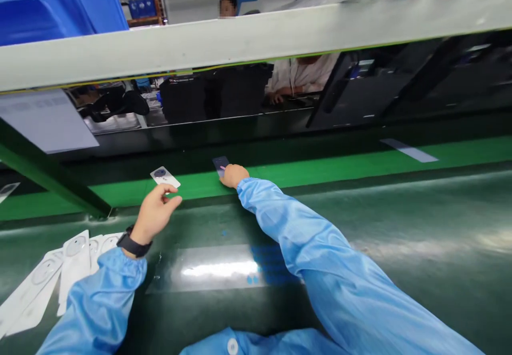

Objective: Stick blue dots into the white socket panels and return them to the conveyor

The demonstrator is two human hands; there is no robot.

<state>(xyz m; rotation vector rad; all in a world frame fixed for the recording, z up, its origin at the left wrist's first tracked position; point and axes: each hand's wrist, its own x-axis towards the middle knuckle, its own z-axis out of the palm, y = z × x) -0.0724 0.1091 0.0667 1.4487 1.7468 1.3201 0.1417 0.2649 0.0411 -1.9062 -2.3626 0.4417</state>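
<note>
Green belt (320, 172), card (218, 161) at right fingertips (226, 178)

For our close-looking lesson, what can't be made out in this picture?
In the head view:
How the right hand meets the dark piece: the hand itself hides the contact.
Small marks on the white card by the left hand: too small to read.
White strips: the left sleeve covers parts; the picture's left edge cuts one off.

Factory assy line: long grn belt (320, 172), blue smock sleeves (288, 227), lg plastic bin (92, 3).
</note>
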